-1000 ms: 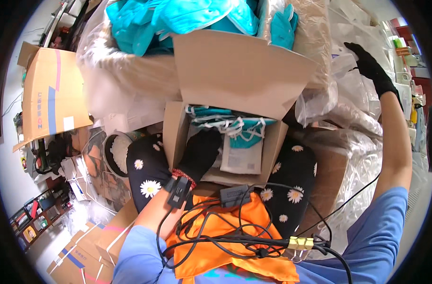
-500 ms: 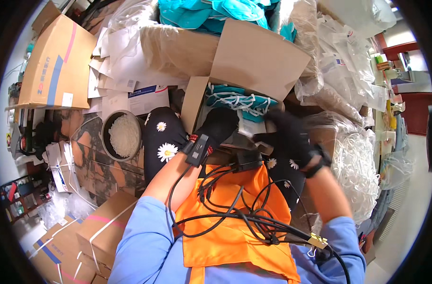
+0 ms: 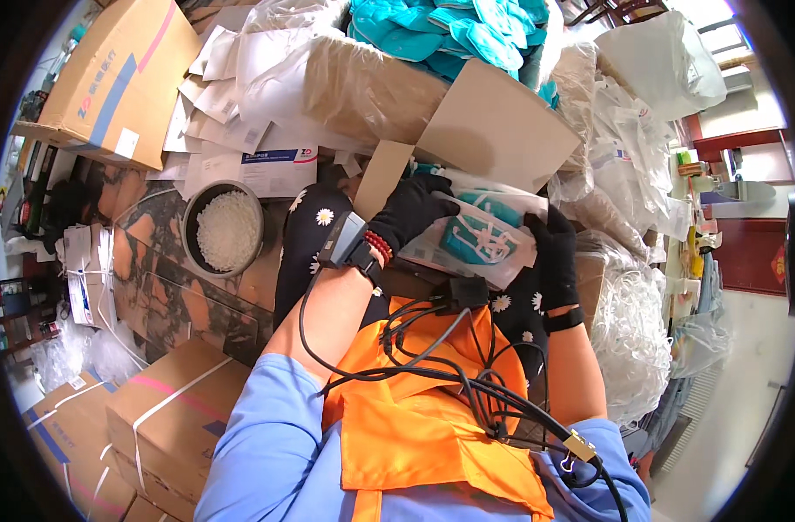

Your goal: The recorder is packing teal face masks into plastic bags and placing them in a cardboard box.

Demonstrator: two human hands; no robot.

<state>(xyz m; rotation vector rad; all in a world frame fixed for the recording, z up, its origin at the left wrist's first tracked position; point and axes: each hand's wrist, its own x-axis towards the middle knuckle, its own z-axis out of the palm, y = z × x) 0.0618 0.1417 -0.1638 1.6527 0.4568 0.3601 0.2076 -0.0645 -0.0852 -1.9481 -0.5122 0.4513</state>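
1. The left hand point(image 3: 412, 209), in a black glove, has its grip closed on the left edge of a clear plastic packet holding a teal folded item point(image 3: 480, 239).
2. The right hand point(image 3: 552, 261), also gloved, pinches the packet's right edge.
3. The packet sits over the person's lap, just in front of an open brown cardboard box point(image 3: 493, 130).
4. Holding both edges level should keep the slippery film from sagging or sliding.
5. A round grey bowl of white pellets point(image 3: 226, 228) sits well to the left.
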